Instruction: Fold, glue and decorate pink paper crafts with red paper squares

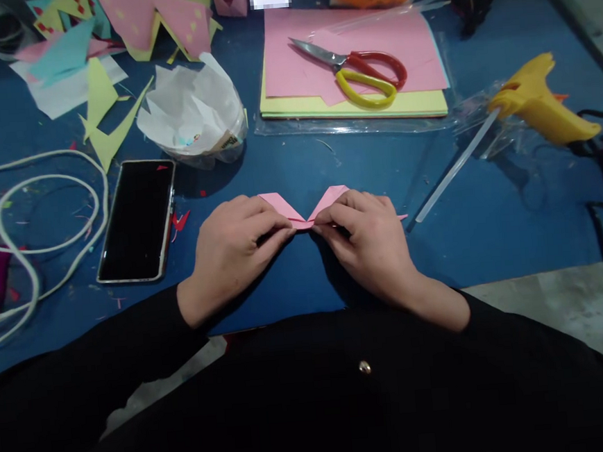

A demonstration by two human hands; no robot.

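A piece of folded pink paper (331,199) lies low over the blue table, in front of my body. Two angled flaps of it stick up and meet in a V at the middle. My left hand (240,241) pinches its near edge left of that V, thumb and fingers together. On the other side my right hand (365,238) pinches the same edge close to the middle. A thin pink tip shows past the right fingers. Much of the paper is hidden under both hands.
Left of my hands are a phone (137,220) and a looped white cable (104,200). Farther back stand a plastic bowl (222,148) lined with paper and scissors (367,74) on a paper stack (289,67). A yellow glue gun (537,106) with a glue stick lies right.
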